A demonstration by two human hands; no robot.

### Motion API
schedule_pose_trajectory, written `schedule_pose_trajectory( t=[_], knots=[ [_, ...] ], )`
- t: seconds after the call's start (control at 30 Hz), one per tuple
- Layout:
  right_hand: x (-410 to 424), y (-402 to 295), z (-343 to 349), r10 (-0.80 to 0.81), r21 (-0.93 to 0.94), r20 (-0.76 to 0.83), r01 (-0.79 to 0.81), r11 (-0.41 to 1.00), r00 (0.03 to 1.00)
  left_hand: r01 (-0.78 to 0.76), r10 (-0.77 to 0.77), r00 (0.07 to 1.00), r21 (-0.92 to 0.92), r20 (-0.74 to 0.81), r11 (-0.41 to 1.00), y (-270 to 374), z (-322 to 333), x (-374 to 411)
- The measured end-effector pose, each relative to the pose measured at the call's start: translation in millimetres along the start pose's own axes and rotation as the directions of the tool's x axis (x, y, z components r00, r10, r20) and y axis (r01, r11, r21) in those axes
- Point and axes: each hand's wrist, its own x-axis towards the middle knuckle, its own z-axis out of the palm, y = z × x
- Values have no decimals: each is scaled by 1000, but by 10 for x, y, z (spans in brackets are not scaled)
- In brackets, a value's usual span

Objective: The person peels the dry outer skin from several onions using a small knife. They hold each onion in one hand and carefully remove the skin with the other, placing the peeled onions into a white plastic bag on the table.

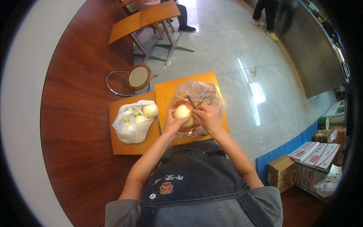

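My left hand (pixel 173 122) grips a pale, mostly peeled onion (pixel 181 112), with the thumb laid across its near side. In my right hand (pixel 208 116) is a small knife (pixel 191 101), its dark blade pointing up and away from me. The right fingertips meet the onion's right side, where some reddish skin shows. Both hands are over an open clear plastic bag (pixel 198 88) holding reddish-brown onion skins (pixel 181 100). To the left, a white plastic bag (pixel 132 133) stands open with several peeled onions (pixel 150 111) inside.
The bags rest on two adjoining wooden tables (pixel 163 90). A round stool (pixel 138 77) stands beyond the left one. Farther off are more tables (pixel 160 11), a seated person and a standing person (pixel 266 14). Cardboard boxes (pixel 280 171) and a blue plastic crate (pixel 286 143) lie at right.
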Motion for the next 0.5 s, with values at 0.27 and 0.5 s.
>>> schedule_pose_trajectory(
  t=[0.27,0.5],
  knots=[
    [-41,20,49,31,8,55,-31,999,998,-186,199,976,144,-82,972,-48,100,3],
    [-94,79,181,-27,-82,-9,26,996,1000,-205,237,966,250,-104,946,-55,116,6]
  ],
)
